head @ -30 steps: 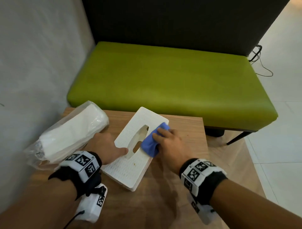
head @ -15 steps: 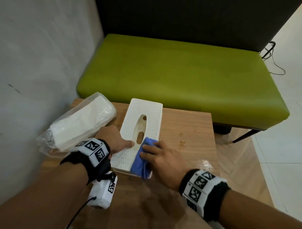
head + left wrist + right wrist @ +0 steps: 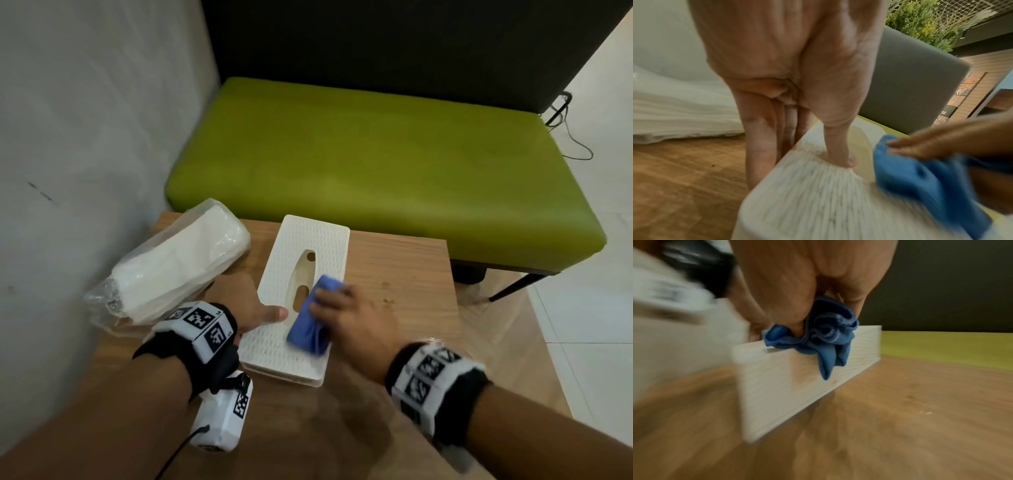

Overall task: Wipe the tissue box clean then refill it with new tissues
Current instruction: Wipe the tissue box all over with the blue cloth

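The white woven-pattern tissue box (image 3: 308, 236) lies flat on the wooden table (image 3: 404, 274), its slot facing up. My left hand (image 3: 255, 308) holds the box's near-left edge, with the thumb (image 3: 840, 155) on top and the fingers (image 3: 760, 146) down the side. My right hand (image 3: 352, 318) grips a bunched blue cloth (image 3: 308, 329) and presses it on the box top beside the slot. In the right wrist view the cloth (image 3: 818, 337) hangs over the box's long side (image 3: 787, 386). A plastic-wrapped pack of white tissues (image 3: 178, 267) lies left of the box.
A green bench seat (image 3: 376, 164) stands just beyond the table, with a dark panel behind it. A grey wall runs along the left. Small stains (image 3: 387, 293) mark the bare wood right of the box. A black cable (image 3: 568, 137) trails on the floor at far right.
The box has turned from angled to nearly straight. My right hand has wiped the cloth from the far right edge back to the near half. My left hand has kept its hold.
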Tool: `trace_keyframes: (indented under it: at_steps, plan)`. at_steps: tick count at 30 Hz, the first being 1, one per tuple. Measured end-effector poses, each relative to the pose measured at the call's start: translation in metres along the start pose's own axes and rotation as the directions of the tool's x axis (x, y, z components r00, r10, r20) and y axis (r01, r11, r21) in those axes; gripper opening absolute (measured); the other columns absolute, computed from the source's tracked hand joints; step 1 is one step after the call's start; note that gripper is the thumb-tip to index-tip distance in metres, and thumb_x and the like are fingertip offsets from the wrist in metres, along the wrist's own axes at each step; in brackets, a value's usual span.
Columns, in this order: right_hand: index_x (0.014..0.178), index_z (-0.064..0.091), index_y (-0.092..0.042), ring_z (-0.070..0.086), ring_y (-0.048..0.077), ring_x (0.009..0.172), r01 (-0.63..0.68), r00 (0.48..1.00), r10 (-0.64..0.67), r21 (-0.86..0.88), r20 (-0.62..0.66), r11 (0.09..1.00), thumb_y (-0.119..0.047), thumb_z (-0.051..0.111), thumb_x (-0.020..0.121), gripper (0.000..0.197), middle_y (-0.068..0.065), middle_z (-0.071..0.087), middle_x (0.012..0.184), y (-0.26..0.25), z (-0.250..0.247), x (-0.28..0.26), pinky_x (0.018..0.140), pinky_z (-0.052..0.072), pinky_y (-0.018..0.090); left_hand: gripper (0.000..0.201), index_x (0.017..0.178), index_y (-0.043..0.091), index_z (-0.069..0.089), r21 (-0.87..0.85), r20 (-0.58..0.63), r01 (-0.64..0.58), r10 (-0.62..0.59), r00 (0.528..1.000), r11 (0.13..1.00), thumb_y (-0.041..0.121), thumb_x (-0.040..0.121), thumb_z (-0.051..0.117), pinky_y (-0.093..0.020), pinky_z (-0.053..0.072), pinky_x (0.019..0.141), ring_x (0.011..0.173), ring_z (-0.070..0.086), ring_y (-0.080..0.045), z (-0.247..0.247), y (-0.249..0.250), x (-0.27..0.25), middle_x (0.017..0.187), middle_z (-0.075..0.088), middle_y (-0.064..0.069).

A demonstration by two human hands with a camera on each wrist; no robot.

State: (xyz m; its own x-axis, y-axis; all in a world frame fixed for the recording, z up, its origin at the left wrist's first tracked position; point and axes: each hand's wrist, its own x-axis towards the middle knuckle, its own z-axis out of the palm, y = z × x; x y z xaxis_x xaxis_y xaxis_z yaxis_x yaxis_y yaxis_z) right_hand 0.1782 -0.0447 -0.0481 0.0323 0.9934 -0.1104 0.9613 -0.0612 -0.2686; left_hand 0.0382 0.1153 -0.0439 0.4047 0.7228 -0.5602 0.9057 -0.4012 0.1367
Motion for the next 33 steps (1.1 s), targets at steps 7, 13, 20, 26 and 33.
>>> trace_keyframes:
  at_steps: [7,13,20,26,33]
  plan:
    - [0.106,0.071,-0.015,0.063,0.034,0.094,-0.077,0.993,0.073,-0.040,-0.091,0.996,-0.012,0.076,0.071,0.035,0.006,0.068,0.114,-0.008,0.008,0.006,0.079,0.057,0.043,0.052,0.077,0.015,0.046,-0.070,0.029,0.013,-0.011,1.000,0.997,0.057,0.074,0.077,-0.029,0.047,0.060,0.073,0.059,-0.022,-0.004,0.004,-0.005,0.084,0.058,-0.003]
    - [0.110,0.074,-0.022,0.070,0.027,0.090,0.037,0.985,-0.053,-0.098,-0.166,0.994,-0.022,0.092,0.057,0.055,-0.001,0.073,0.115,-0.009,0.010,-0.018,0.066,0.061,0.033,0.061,0.107,0.008,0.059,-0.068,0.051,0.040,-0.037,0.998,0.997,0.057,0.075,0.076,-0.030,0.052,0.068,0.080,0.061,-0.024,-0.009,0.007,-0.011,0.108,0.069,-0.010]
    - [0.088,0.066,-0.011,0.062,0.038,0.092,-0.250,0.962,0.248,0.001,-0.113,0.968,-0.003,0.057,0.077,0.016,0.012,0.066,0.102,0.046,0.000,0.087,0.078,0.047,0.044,0.059,0.105,0.008,0.058,-0.061,0.039,0.069,-0.066,0.997,0.996,0.055,0.075,0.076,-0.030,0.047,0.066,0.086,0.066,-0.027,-0.010,0.018,-0.012,0.113,0.069,-0.012]
    - [0.111,0.066,-0.010,0.052,0.039,0.115,-0.344,0.936,0.340,-0.033,-0.091,0.938,-0.009,0.056,0.086,0.027,0.012,0.062,0.119,0.042,-0.011,0.134,0.096,0.044,0.043,0.065,0.116,0.008,0.059,-0.048,0.002,0.078,-0.078,0.997,0.996,0.055,0.075,0.076,-0.030,0.048,0.078,0.103,0.065,-0.025,-0.003,0.017,-0.006,0.118,0.068,-0.008]
    - [0.105,0.069,-0.009,0.053,0.034,0.112,0.002,0.998,0.001,0.050,-0.065,0.999,-0.002,0.055,0.084,0.027,0.010,0.064,0.116,0.009,0.003,0.144,0.092,0.044,0.045,0.090,0.141,0.023,0.044,-0.037,-0.029,0.008,-0.009,1.000,0.999,0.061,0.066,0.078,-0.035,0.049,0.096,0.115,0.061,-0.022,0.001,0.013,-0.004,0.130,0.063,0.000]
